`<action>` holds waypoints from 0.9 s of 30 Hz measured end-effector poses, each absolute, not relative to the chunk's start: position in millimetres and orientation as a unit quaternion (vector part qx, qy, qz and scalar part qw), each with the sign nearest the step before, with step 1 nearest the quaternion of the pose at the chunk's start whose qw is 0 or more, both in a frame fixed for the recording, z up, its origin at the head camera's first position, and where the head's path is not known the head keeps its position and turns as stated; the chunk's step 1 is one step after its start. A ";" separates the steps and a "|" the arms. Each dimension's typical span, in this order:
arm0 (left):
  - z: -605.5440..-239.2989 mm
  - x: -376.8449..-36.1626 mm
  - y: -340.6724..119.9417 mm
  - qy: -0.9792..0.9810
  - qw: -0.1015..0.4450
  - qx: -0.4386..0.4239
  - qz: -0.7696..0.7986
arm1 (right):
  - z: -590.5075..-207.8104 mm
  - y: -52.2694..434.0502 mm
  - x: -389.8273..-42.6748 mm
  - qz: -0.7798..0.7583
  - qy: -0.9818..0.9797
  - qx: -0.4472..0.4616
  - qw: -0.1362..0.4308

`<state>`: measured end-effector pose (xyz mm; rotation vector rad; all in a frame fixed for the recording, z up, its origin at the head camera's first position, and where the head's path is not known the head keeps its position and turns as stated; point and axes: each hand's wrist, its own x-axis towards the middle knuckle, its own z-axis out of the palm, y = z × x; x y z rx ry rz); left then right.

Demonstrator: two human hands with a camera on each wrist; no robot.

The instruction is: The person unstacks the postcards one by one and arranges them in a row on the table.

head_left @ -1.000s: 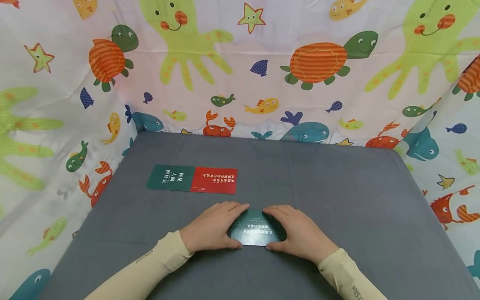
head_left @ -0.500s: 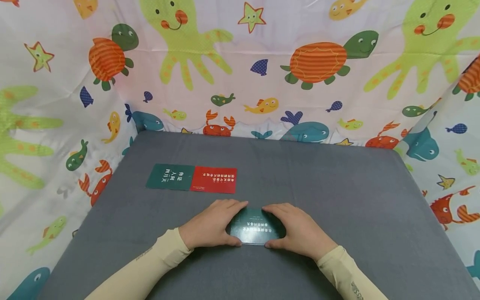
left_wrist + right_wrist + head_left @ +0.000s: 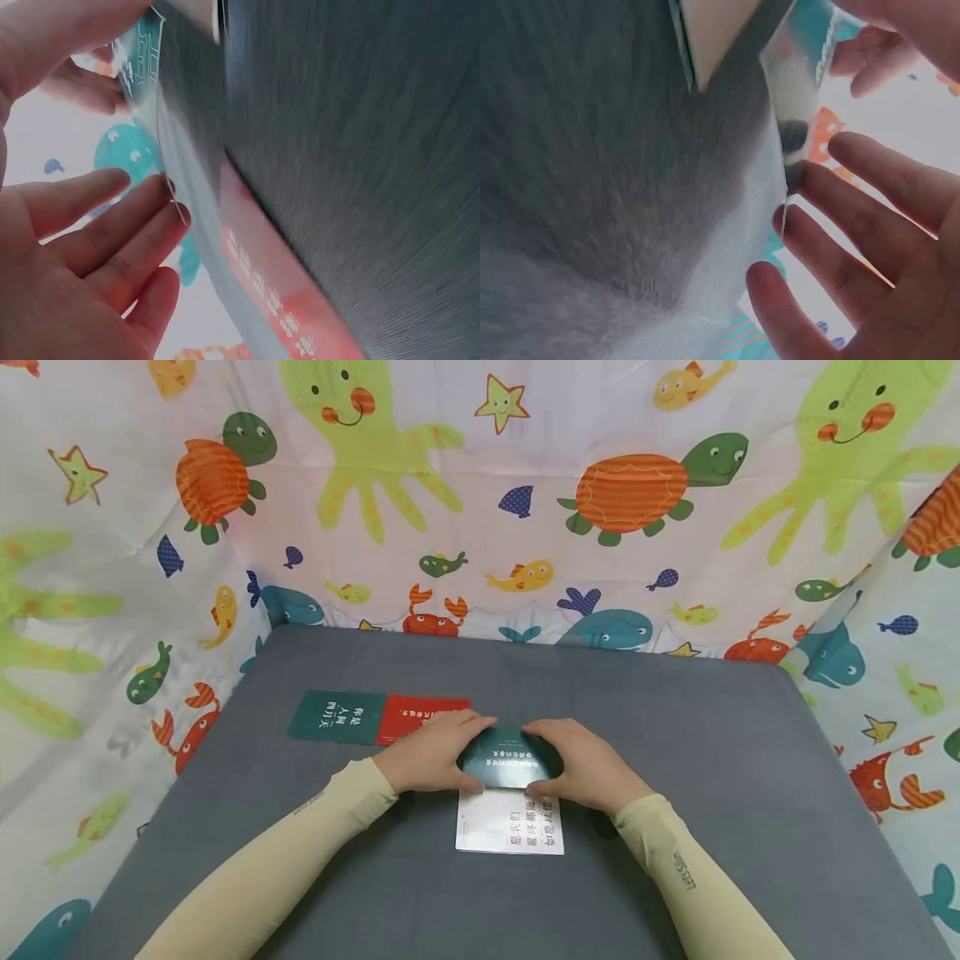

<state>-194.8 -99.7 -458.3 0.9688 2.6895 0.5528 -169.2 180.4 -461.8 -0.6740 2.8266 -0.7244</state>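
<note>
Both hands hold one dark green card (image 3: 512, 760) printed with white characters, the left hand (image 3: 431, 753) pinching its left edge and the right hand (image 3: 592, 762) its right edge. Thumbs are at the near side, fingers at the far side. In the wrist views this card (image 3: 144, 64) is raised off the table, thin and slightly bowed. Directly nearer the person lies a white card (image 3: 483, 827) with reddish-brown characters, its far part hidden by the held card and hands; the right wrist view shows a stack's pale corner (image 3: 709, 37).
At the left, another green card (image 3: 336, 716) lies flat, edge to edge with a red card (image 3: 397, 714) partly covered by the left hand. Grey cloth (image 3: 712, 793) covers the table. A curtain (image 3: 450, 460) printed with sea animals surrounds the back and sides.
Both hands have lifted the green card and carried it away from the person, uncovering the white card beneath. The left hand now overlaps the red card in the head view.
</note>
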 end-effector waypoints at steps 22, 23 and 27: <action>-470.8 -253.6 -96.2 0.922 0.149 0.300 0.195 | -474.7 183.1 -228.6 -0.270 0.937 -0.172 0.139; -470.8 -253.7 -96.1 0.923 0.147 0.300 0.192 | -474.2 182.9 -228.9 -0.269 0.937 -0.172 0.139; -468.9 -252.8 -95.3 0.925 0.147 0.299 0.184 | -473.9 182.4 -229.5 -0.261 0.938 -0.179 0.141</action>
